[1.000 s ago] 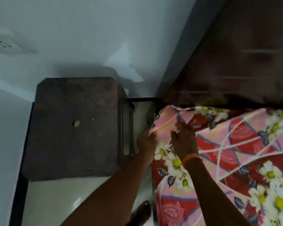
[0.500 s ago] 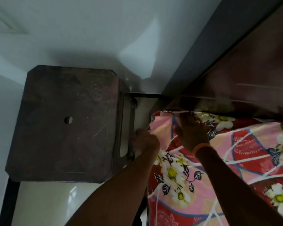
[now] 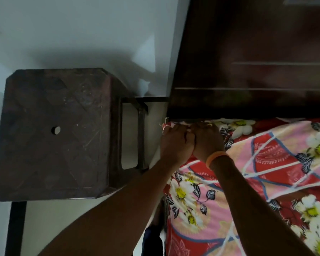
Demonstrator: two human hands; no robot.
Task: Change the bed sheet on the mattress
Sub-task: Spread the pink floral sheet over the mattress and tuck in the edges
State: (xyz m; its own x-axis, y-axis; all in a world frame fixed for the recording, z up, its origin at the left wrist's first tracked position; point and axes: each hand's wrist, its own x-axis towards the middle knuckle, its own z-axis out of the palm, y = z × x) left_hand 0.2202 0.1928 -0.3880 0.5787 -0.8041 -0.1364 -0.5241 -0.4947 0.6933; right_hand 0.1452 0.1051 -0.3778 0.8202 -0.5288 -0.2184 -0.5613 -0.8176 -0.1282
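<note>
Both hands work side by side at the corner by the dark wooden headboard (image 3: 248, 52): the left hand (image 3: 175, 143) and right hand (image 3: 207, 141) curl onto the edge of the red-and-pink floral cotton sheet (image 3: 266, 172), which covers the mattress below the headboard. She should pull it taut, then push it deep into the gap under the headboard.

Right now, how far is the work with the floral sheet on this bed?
Done: the floral sheet already lies spread over the part of the bed in view. In hand: the left hand and right hand grip its corner together at the dark headboard, beside the brown stool. Left: this corner is not yet tucked; the other corners are out of view.
</note>
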